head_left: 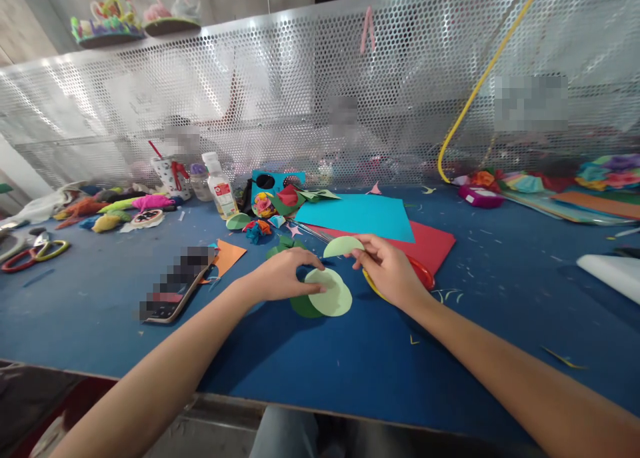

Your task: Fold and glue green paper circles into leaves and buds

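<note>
While the right hand [389, 271] pinched a folded green paper [342, 247], the left hand [281, 276] sat fingers-parted over pale circles [336, 301], so a careless drag could've scattered them

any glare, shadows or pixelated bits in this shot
Head view: bright glare streaks the perforated metal screen; head view: a soft shadow spreads on the blue table beside the left forearm; head view: blocky pixelation covers much of the phone.
</note>
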`<state>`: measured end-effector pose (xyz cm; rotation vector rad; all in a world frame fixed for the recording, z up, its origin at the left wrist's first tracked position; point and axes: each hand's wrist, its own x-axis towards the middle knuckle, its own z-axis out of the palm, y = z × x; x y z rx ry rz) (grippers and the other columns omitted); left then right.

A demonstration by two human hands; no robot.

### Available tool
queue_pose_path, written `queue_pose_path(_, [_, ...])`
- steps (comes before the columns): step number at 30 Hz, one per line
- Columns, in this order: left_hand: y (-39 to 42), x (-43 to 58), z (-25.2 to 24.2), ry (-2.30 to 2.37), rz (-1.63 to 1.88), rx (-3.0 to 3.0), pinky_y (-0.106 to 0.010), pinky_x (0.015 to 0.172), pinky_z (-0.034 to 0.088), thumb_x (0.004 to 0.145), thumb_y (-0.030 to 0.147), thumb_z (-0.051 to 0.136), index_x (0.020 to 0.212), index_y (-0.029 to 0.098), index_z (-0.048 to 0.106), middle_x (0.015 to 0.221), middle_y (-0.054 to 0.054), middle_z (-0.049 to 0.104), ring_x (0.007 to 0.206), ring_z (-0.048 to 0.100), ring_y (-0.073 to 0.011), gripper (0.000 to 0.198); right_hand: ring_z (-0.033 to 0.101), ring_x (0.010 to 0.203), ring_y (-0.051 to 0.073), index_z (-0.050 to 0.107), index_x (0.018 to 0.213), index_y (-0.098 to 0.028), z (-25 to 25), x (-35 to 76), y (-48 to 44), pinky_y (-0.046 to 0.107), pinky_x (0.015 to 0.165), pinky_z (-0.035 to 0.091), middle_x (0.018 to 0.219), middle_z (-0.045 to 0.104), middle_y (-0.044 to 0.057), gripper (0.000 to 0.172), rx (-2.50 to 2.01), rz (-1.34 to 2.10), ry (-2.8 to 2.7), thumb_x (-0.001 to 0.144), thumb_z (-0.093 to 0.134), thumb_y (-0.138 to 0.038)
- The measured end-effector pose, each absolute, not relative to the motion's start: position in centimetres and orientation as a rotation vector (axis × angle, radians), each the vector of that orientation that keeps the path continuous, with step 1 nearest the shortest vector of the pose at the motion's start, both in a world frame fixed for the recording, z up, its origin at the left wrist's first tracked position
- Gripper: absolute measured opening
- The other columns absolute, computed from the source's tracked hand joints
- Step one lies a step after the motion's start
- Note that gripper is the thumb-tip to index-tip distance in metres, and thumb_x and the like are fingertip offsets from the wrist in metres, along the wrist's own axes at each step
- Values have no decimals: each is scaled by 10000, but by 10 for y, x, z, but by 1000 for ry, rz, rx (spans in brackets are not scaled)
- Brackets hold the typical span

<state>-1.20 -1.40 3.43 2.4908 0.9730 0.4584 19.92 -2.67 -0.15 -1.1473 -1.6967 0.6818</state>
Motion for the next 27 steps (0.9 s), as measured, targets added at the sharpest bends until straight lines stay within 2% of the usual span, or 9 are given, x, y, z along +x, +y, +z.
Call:
queue_pose_path(3, [-14,-12,32,950,381,2499,-342,923,347,614,438,679,1106,202,566,1167,-89,553,1079,481,-257,557,605,650,167,531,1048,-176,1,198,-28,300,623,486,900,663,80,295,-1156,680,-1703,844,449,-372])
queue_pose_path(6, [-15,-11,29,994,290,2481,-348,929,341,594,457,689,1161,214,529,1208,-90,522,1112,456,-271,637,607,647,169,534,1040,-180,1,198,-29,296,609,484,892,663,80,299,-1154,669,-1712,850,429,-387])
queue_pose_path(18, [-12,-10,24,1020,238,2519,-324,875,381,676,425,638,1152,220,549,1155,-92,568,1056,512,-264,526,596,633,163,532,1041,-173,1,197,-28,296,621,484,881,664,79,310,-1150,685,-1695,841,447,-394])
queue_pose_path(21, [-11,-11,24,995,252,2532,-295,849,393,709,389,617,1108,221,582,1109,-74,602,1021,537,-243,434,591,630,159,528,1055,-162,1,198,-27,298,634,483,885,663,83,316,-1166,698,-1678,841,452,-381])
queue_pose_path(24, [-10,-12,26,1000,328,2543,-274,820,400,756,351,571,1055,223,613,1052,-53,634,963,566,-221,328,590,637,161,528,1058,-168,1,199,-27,298,628,480,890,661,81,308,-1171,683,-1675,845,448,-375])
queue_pose_path(27, [-11,-14,32,1128,494,2534,-267,766,411,781,365,528,1076,231,591,1036,-34,639,913,578,-214,330,592,645,166,530,1044,-172,2,200,-27,298,622,478,875,660,78,295,-1166,673,-1664,845,447,-372])
